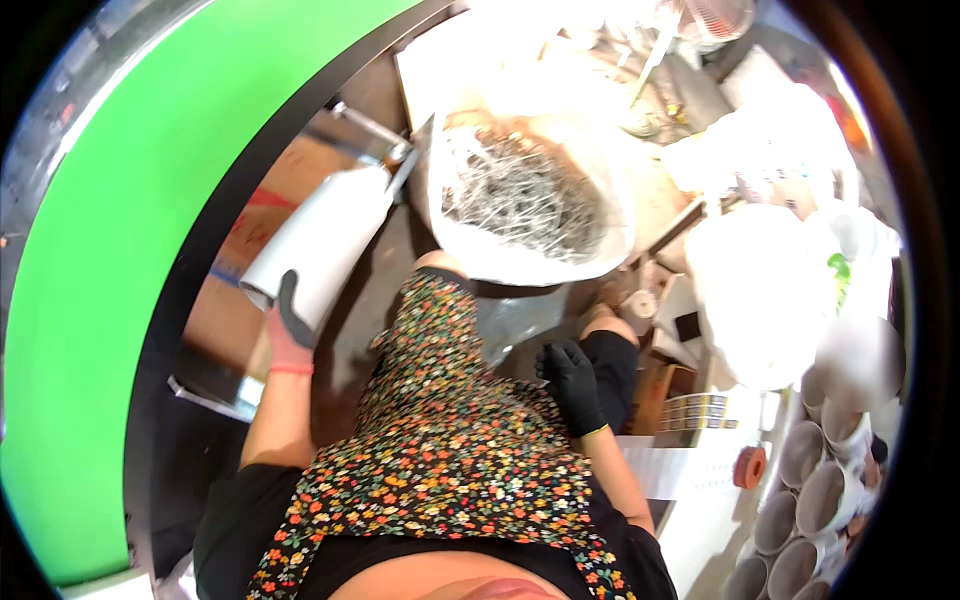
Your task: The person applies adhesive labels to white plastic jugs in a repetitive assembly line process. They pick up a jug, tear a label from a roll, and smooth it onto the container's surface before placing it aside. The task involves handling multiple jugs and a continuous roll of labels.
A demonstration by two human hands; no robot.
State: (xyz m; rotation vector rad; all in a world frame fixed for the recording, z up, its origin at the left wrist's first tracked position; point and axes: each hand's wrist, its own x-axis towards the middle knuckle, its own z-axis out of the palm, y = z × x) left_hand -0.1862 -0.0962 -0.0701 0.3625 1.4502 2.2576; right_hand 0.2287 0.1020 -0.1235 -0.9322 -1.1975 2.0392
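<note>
The left hand (288, 335), in a pink glove with a dark palm coating, has its grip wrapped around the near end of a long white cylindrical tube (322, 248), which slants up and away to the right. The tube's far end reaches a thin metal rod (372, 127) on the fixture beside the broad green curved panel (130, 260). The fingers are closed around the rim, with the thumb lying along the wall.

The right hand (573, 385), in a black glove, rests on the lap near the right knee, fingers loosely curled, holding nothing that can be seen.

Just past the knees sits a white plastic bag full of thin silvery metal wires (520, 195), its mouth open and close to the tube's far end.

The main risk, as I judge it, is the one-handed hold: gripped only at its near end, the tube could tip or slide off the rod and drop into the bag of wires or onto the floor. The smooth wall may also slip in the glove (the contact patch looks small). A sideways swing could catch the bag's rim and spill wires. The stacked white tubes (815, 490) at the near right lie well apart and seem safe.
</note>
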